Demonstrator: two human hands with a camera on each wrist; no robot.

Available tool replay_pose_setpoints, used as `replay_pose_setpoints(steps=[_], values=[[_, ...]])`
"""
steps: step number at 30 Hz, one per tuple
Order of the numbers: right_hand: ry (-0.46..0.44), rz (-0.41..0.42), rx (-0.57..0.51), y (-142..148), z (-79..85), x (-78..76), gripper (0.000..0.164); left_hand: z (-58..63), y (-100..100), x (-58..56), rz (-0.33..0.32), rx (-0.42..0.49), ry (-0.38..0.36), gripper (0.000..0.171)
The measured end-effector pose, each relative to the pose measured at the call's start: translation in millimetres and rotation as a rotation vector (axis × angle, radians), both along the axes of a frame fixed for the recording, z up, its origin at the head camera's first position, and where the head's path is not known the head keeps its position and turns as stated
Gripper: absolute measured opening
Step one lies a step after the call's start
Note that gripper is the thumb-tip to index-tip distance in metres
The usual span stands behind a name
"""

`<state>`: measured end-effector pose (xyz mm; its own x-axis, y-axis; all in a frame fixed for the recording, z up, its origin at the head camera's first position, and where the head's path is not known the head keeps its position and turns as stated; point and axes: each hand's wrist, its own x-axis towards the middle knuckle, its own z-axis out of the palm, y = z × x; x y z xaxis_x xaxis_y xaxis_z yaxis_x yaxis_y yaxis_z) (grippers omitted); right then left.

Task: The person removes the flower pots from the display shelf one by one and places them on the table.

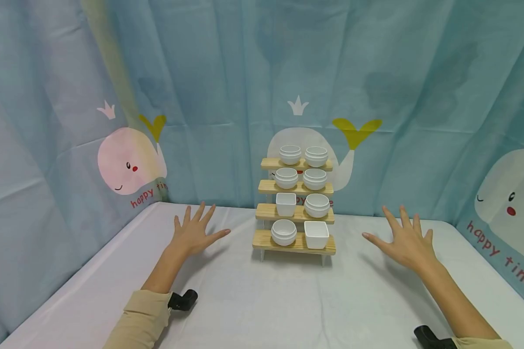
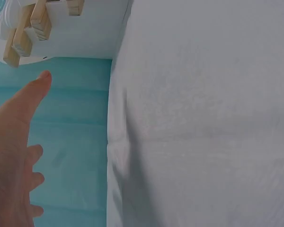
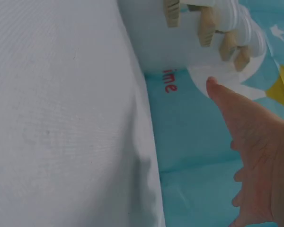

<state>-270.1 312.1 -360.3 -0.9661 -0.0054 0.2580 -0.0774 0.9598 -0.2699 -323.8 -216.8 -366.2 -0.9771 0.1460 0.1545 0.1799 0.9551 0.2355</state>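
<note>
In the head view a four-step wooden riser (image 1: 267, 240) stands on the white table, with two small white dishes on each step. Most dishes are round bowls, such as the round bowl (image 1: 284, 232) on the lowest step. A square bowl (image 1: 316, 235) sits beside it, and another square bowl (image 1: 286, 204) is one step up at left. My left hand (image 1: 193, 236) is spread over the table to the left of the riser, holding nothing. On the other side my right hand (image 1: 408, 245) is likewise spread, fingers apart and apart from the riser.
A white cloth covers the table (image 1: 253, 300). Blue curtains (image 1: 227, 97) with whale prints hang behind and at both sides, close to the table's edges. Each forearm has a black wrist device, such as the left wrist device (image 1: 183, 300).
</note>
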Motion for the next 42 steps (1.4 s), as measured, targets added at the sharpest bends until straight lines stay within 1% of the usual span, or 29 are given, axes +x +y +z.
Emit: replay_pose_setpoints(steps=[9, 15, 19, 29, 34, 42], values=[[0.017, 0.011, -0.009, -5.3, 8.8, 0.9, 0.107, 5.1, 4.1, 3.1, -0.009, 0.004, -0.020, 0.098], [0.022, 0.021, -0.020, -7.7, 17.5, 1.1, 0.107, 7.3, 6.7, 5.2, -0.026, 0.034, -0.027, 0.099], [0.035, 0.034, -0.041, -9.2, 22.2, -0.6, 0.107, 8.3, 9.2, 6.4, -0.034, 0.057, -0.039, 0.099], [0.046, 0.054, -0.051, -20.0, 34.1, -7.3, 0.105, 10.5, 12.9, 5.8, -0.041, 0.066, -0.049, 0.100], [0.045, 0.064, -0.076, -23.6, 40.7, -9.6, 0.105, 10.5, 14.4, 4.6, -0.053, 0.068, -0.058, 0.100], [0.079, 0.083, -0.081, -27.9, 49.6, -13.2, 0.105, 11.7, 18.3, 5.9, -0.076, 0.085, -0.078, 0.098]])
